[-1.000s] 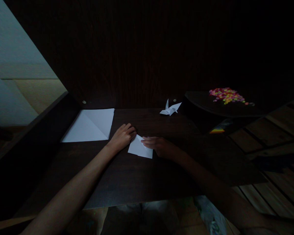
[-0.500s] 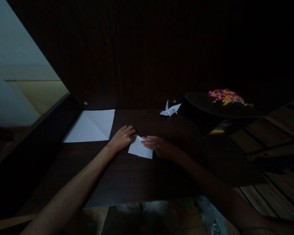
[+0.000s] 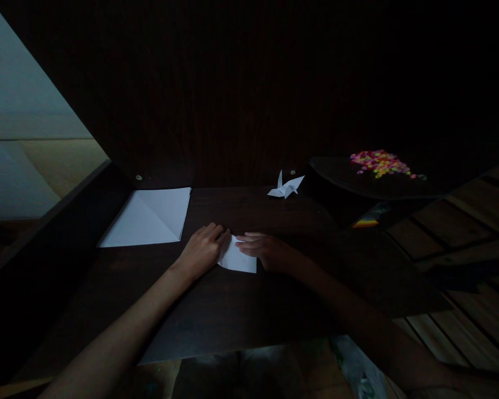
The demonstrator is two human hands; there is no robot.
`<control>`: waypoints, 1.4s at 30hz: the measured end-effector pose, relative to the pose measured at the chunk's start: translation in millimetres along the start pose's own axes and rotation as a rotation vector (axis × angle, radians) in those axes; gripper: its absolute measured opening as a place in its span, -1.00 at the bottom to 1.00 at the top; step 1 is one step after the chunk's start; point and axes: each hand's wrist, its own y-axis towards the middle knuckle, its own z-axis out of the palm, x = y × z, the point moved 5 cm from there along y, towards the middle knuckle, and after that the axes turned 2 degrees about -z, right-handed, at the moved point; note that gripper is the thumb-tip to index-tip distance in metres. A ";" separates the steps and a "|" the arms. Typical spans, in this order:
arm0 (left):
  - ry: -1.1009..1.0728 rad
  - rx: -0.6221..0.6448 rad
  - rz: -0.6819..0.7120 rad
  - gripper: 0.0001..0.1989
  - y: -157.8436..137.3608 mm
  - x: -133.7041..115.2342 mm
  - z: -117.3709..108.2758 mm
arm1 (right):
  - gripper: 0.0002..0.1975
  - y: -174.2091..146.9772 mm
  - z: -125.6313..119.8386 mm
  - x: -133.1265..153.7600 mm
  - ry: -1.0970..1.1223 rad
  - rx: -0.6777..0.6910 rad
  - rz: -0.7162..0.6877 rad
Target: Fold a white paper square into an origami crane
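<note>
A small folded piece of white paper (image 3: 238,263) lies on the dark wooden desk (image 3: 224,310) between my two hands. My left hand (image 3: 203,246) is at its left edge, fingers curled and closed on that side; the fingertips are partly hidden. From the right, my right hand (image 3: 268,250) rests its outstretched fingers across the paper's upper right part, its thumb not clearly visible. Behind, near the back panel, stands a white origami crane (image 3: 286,189) with pointed wings.
A stack of white paper sheets (image 3: 149,219), the top one with a diagonal crease, lies at the left. On a raised rounded shelf (image 3: 336,172) at the right sits a pile of small colourful pieces (image 3: 380,163). The desk's left side board (image 3: 45,249) rises beyond the stack.
My left hand has moved slightly down and further over the paper's left side, covering more of it. The right fingers still lie on the paper. The whole view has shifted a little.
</note>
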 end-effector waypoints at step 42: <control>0.119 0.188 -0.048 -0.51 -1.7 -43.3 25.6 | -0.52 -6.0 5.3 -0.5 -0.021 -0.099 0.006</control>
